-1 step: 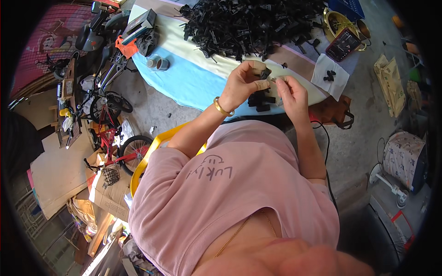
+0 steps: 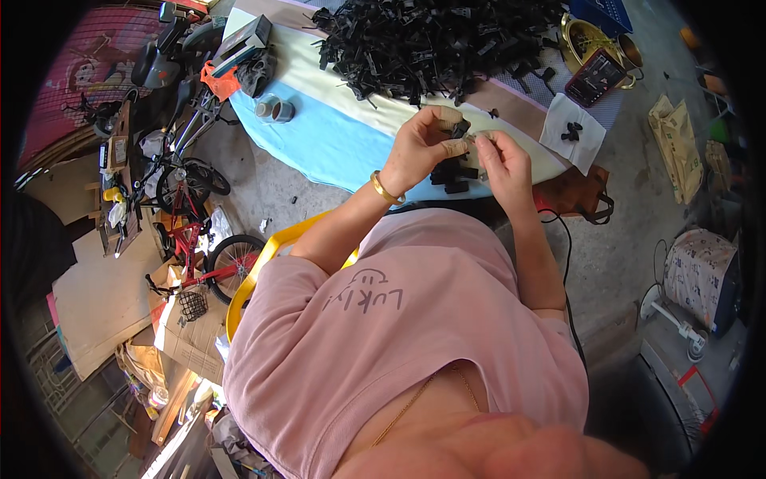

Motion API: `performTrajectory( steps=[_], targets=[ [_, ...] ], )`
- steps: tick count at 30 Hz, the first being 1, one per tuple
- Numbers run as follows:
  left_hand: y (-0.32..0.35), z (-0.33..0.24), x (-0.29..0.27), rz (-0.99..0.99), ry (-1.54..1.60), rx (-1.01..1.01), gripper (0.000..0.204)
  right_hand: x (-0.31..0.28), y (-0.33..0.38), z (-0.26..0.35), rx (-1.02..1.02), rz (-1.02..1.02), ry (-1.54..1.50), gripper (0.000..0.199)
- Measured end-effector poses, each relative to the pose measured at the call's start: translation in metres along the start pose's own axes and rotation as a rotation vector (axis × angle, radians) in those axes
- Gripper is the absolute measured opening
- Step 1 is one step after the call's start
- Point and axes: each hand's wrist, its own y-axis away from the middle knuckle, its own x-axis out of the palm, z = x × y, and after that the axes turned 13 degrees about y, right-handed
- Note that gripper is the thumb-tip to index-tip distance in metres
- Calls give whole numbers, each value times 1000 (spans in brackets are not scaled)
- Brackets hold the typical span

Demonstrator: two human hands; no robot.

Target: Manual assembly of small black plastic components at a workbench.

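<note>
Both hands meet above the worktop (image 2: 335, 152) edge: the left hand (image 2: 420, 148) and right hand (image 2: 500, 160) pinch a small black part (image 2: 461, 128) between fingertips. It may slip onto the black pieces (image 2: 455, 174) at 6 o'clock, or the fingers get nipped.

- To your left on the concrete floor you have a small red bicycle (image 2: 187, 239), lying among other clutter.
- A yellow plastic chair (image 2: 267, 255) shows beside your left arm.
- On the table's far right you see a phone (image 2: 594, 77) with a lit screen, just beside a brass bowl (image 2: 576, 33).
- A white paper sheet (image 2: 568, 128) lies near it on the cloth.
- Flat cardboard (image 2: 104, 303) leans at the far left.
- A white fan (image 2: 674, 323) lies on the floor to your right.
</note>
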Motion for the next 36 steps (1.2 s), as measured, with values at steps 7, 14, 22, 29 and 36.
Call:
performTrajectory(
  steps=[7,14,22,29,36],
  targets=[
    [18,-5,12,-67,-274,80,29,8,-1,8,-51,66,49,17],
    [26,-6,18,-128,-388,254,22,10,5,20,-104,-7,72,17],
    [29,-8,21,-116,-289,240,20,6,13,35,-93,1,140,20],
    [32,-7,22,-105,-606,457,19,11,16,23,6,53,9,25],
    [30,-2,25,-203,-173,177,23,8,17,23,67,77,-82,25]
  ],
)
